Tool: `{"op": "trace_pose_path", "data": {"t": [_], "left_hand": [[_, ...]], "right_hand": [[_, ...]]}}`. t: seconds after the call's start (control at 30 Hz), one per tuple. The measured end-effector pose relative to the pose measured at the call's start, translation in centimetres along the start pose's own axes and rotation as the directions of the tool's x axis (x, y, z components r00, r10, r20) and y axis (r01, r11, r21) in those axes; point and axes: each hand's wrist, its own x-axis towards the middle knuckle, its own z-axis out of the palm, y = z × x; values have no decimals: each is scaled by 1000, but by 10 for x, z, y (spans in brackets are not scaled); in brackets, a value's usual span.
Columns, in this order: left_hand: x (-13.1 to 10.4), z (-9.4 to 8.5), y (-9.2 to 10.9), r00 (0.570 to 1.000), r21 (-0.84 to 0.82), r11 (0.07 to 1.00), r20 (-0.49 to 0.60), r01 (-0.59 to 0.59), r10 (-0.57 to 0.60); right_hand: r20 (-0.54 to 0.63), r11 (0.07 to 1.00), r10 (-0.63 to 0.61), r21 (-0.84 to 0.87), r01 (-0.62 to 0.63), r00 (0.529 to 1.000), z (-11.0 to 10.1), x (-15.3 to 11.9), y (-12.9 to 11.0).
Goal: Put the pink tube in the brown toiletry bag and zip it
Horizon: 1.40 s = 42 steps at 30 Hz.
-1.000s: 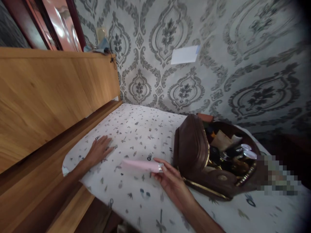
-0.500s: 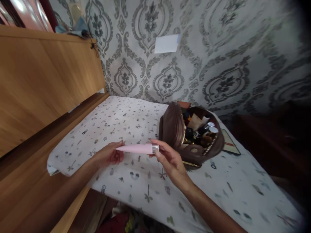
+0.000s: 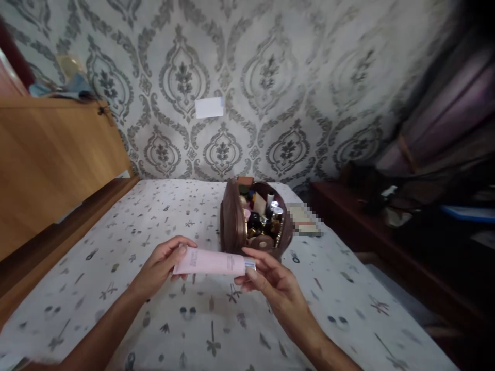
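Observation:
A pink squeeze tube (image 3: 212, 262) with a silver cap is held level between both hands above the printed cloth. My left hand (image 3: 164, 263) grips its flat end, thumb on top. The fingers of my right hand (image 3: 273, 278) close around the silver cap (image 3: 249, 265) at the other end. Small lettering shows on the tube's upward face, too blurred to read. Just behind the tube stands a brown toiletry bag (image 3: 233, 219), unzipped, with several bottles and other small items packed inside.
White cloth with small printed motifs (image 3: 185, 330) covers the table. A wooden cabinet (image 3: 58, 165) borders the left side, a patterned wall (image 3: 247, 77) the back. Right of the bag lies a flat, pixelated item (image 3: 305, 220). Dark red furniture (image 3: 371, 232) stands at the right.
The view has swung right and up. The tube has turned so its broad printed face shows. My left hand now has its thumb over the flat end; my right hand stays at the cap.

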Motion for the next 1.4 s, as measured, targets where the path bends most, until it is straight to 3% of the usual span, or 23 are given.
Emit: {"op": "trace_pose_path", "data": {"t": [0.13, 0.3, 0.53, 0.67, 0.8, 0.97, 1.07, 1.2, 1.4], "left_hand": [[11, 14, 12, 996, 85, 996, 84, -38, 31], [24, 35, 30, 988, 57, 995, 135, -78, 69], [20, 61, 38, 973, 123, 973, 147, -195, 177], [20, 75, 40, 960, 138, 964, 199, -226, 197], [26, 82, 35, 948, 78, 969, 241, -234, 209], [40, 72, 20, 955, 108, 952, 106, -288, 277], [51, 59, 5, 960, 151, 952, -50, -266, 277], [63, 47, -19, 957, 169, 966, -182, -198, 228], [70, 44, -40, 962, 169, 973, -195, -157, 189]], "right_hand": [[-79, 996, -59, 66, 64, 995, -14, 0, -15], [-145, 985, -162, 36, 169, 976, -27, 1, -40], [-139, 951, -305, 18, 310, 942, -50, 11, -73], [-85, 923, -382, -83, 376, 920, -64, 8, -96], [-155, 864, -477, -263, 430, 865, -68, -1, -116], [-261, 754, -619, -460, 468, 740, -66, -2, -123], [-274, 723, -660, -485, 492, 700, -65, 8, -118], [-244, 762, -616, -426, 488, 749, -69, 30, -109], [-232, 802, -523, -459, 382, 820, -70, 68, -101]]}}
